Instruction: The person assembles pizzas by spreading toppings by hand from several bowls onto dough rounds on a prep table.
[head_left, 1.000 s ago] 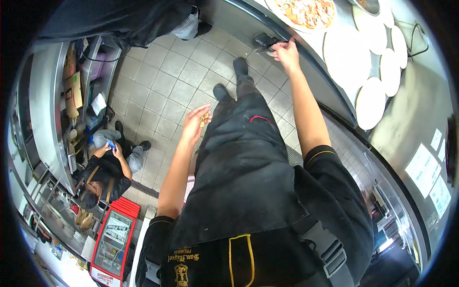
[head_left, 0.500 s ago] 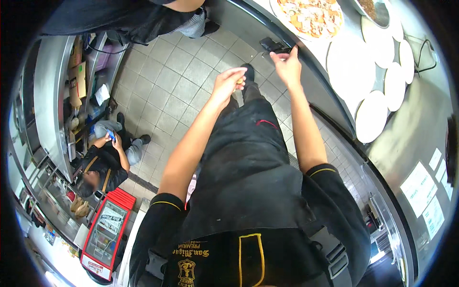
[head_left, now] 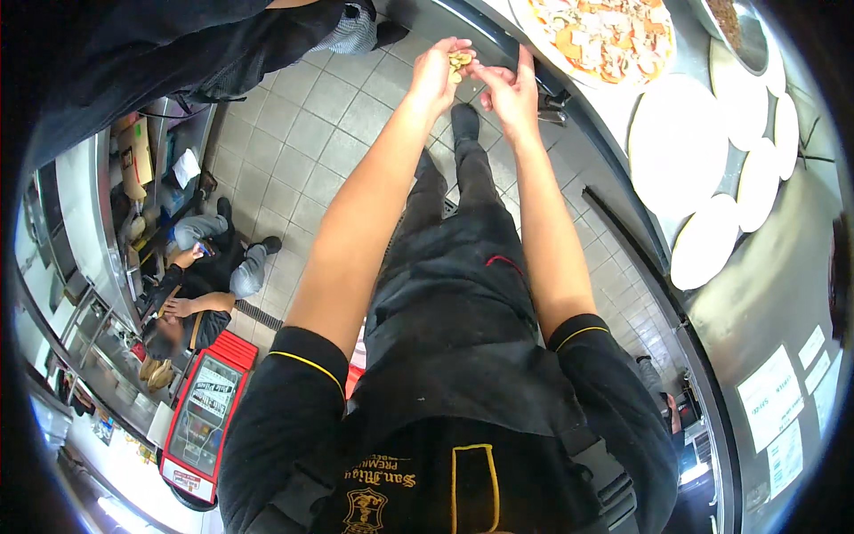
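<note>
My left hand (head_left: pixel 433 78) is cupped, palm up, around several small yellowish-green sliced pieces (head_left: pixel 458 67); their kind is too small to tell. Close beside it, the fingers of my right hand (head_left: pixel 510 93) reach toward those pieces. One right finger stretches up by the counter edge, apart from the others, and I see nothing held there. Beyond both hands, a topped pizza (head_left: pixel 600 40) with pale and orange pieces lies on a round white base on the counter (head_left: pixel 614 107).
Several white discs (head_left: pixel 678 142) cover the counter at right, below a metal bowl (head_left: pixel 737 31) of brown crumbly food. A person in dark clothing (head_left: pixel 205 53) stands at upper left. Another person (head_left: pixel 209 285) sits at left, near a red-framed glass-door fridge (head_left: pixel 209 414).
Both my hands have moved up toward the counter and closer together. My left hand has turned to show the pieces in it. The seated person has raised a hand to the head.
</note>
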`<state>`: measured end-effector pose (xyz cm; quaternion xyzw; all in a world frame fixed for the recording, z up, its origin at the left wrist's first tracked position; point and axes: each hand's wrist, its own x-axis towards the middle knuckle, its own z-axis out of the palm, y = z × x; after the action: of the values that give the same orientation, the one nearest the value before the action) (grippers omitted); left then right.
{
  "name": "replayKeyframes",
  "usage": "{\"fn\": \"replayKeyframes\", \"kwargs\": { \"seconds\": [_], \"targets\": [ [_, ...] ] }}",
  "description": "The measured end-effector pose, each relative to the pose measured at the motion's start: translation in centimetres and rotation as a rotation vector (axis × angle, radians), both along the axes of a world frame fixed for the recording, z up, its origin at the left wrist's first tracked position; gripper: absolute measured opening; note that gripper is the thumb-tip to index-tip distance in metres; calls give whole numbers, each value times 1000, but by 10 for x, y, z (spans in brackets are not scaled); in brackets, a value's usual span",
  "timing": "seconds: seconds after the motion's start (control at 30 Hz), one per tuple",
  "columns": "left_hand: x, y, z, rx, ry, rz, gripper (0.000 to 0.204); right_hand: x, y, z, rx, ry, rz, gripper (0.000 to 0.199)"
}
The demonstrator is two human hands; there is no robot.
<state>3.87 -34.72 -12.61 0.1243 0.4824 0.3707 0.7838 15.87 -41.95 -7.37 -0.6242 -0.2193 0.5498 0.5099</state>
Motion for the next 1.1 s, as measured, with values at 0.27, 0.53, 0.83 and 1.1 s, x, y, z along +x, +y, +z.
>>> {"fn": "replayKeyframes", "kwargs": {
  "seconds": [0.27,0.53,0.83,1.1],
  "targets": [
    [17,33,-25,-15,-99,-11,29,-5,16,-7,48,53,67,80],
    [-4,-6,24,-38,-262,-125,24,-13,-27,11,155,-409,146,52],
    [-3,-83,116,-133,-324,-82,29,4,-79,131,223,-835,255,33],
    [77,-10,195,53,-315,-215,30,56,-17,162,325,-1114,16,18]
  ]
}}
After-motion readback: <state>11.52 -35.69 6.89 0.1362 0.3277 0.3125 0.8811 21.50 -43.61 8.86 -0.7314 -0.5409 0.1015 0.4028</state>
